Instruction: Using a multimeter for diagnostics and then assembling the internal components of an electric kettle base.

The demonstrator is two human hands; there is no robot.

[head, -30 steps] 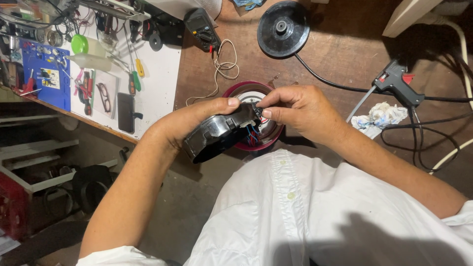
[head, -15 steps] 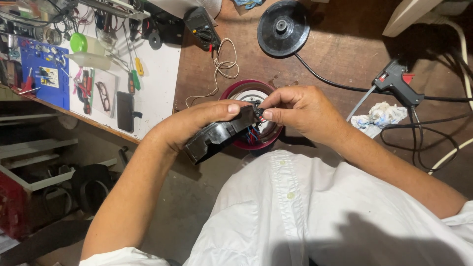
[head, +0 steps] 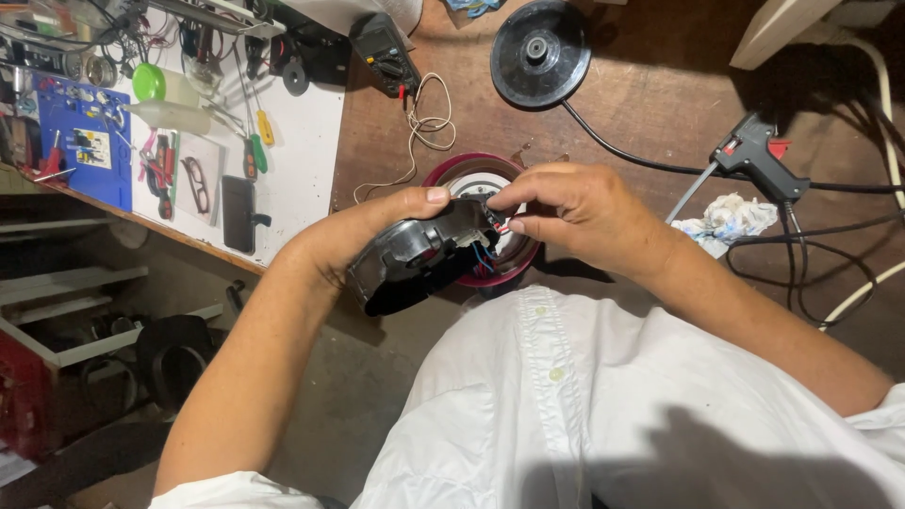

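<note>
Brown workbench (head: 660, 104) holds glue gun (head: 754, 155), round base (head: 539, 52); my left hand (head: 368, 236) grips black housing (head: 415, 259); right hand (head: 575, 212) pinches its wires (head: 492, 226).

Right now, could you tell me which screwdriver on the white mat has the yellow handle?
The yellow-handled screwdriver lies farther from the person; the green-handled screwdriver sits just below it.

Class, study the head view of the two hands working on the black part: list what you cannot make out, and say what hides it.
- Small wires and connector: pinched under the right hand; too small to trace.
- Dark red round casing: mostly covered by the black part and both hands.
- Left hand: palm side hidden behind the black part.
- Glue gun: cable runs off the right edge.
</note>
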